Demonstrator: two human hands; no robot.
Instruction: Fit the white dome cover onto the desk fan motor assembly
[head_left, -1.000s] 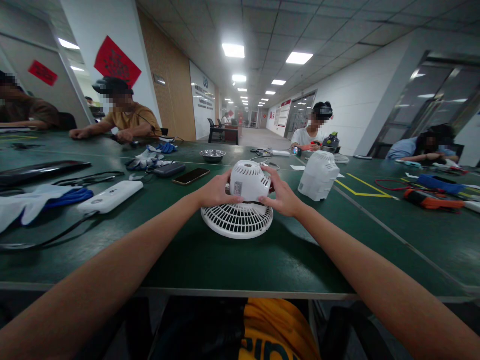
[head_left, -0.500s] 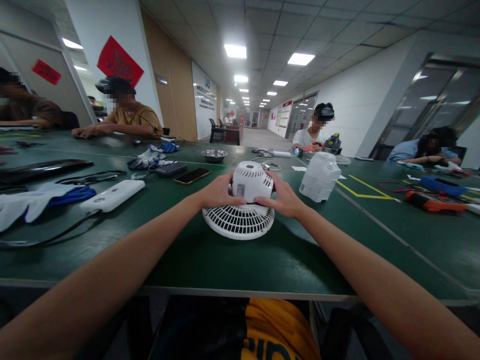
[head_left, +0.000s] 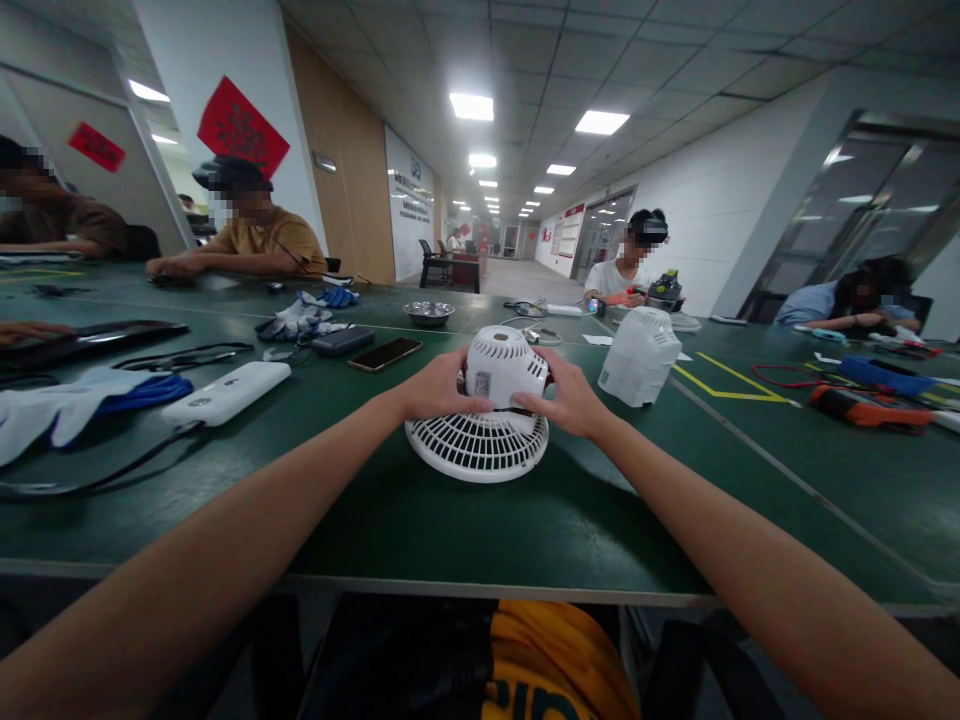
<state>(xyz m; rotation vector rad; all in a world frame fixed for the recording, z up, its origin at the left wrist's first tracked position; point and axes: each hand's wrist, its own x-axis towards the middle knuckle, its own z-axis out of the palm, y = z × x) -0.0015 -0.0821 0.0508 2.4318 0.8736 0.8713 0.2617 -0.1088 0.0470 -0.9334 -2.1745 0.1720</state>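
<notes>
A white fan motor housing [head_left: 507, 366], with vent slots round its top and a small label on its side, is gripped between my two hands. My left hand [head_left: 444, 385] wraps its left side, thumb across the front. On the right side my right hand [head_left: 564, 392] holds it the same way, thumb pointing inward. Beneath the housing, a round white fan grille [head_left: 480, 448] lies on the green table. Whether housing and grille are joined is hidden by my hands. To the right stands a white, slotted plastic casing [head_left: 639, 358].
A phone [head_left: 385, 354], a white power bank [head_left: 226, 392] and gloves [head_left: 67, 405] lie to the left. A metal bowl [head_left: 428, 313] sits further back. An orange multimeter [head_left: 870, 408] lies at right. Several people sit round the table [head_left: 495, 540].
My hands stay on the motor housing with almost no movement. At the far left, another person's hand has come over the dark object on the table.
</notes>
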